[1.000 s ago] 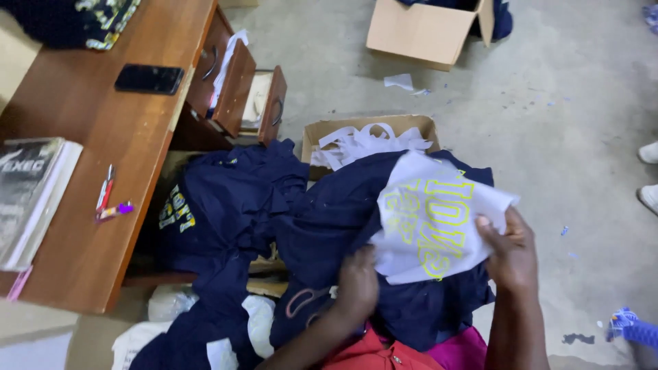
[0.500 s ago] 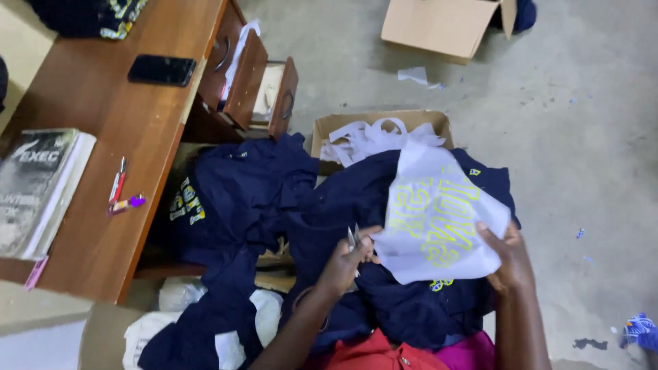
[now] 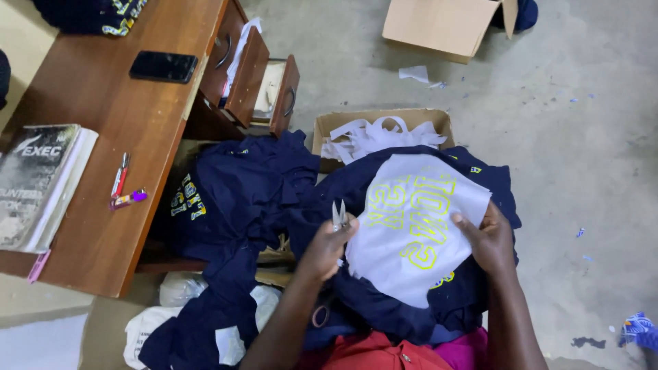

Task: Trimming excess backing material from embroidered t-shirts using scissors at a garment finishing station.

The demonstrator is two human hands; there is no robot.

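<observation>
Scissors [image 3: 338,215] are now showing in the left hand [image 3: 322,250], fingers pinching them shut-looking, tips up, where a second ago that hand was lying bare on the cloth; judging from this, trimming is about to resume. Right hand [image 3: 488,240] is pressing, fingers spread, on the white backing sheet [image 3: 411,226] with yellow lettering, lying on the navy garment [image 3: 384,301] over the lap. Beyond, a cardboard box [image 3: 329,127] is holding white offcuts [image 3: 377,136]. Farther left, a phone [image 3: 163,66] is lying on the tabletop [image 3: 89,226].
</observation>
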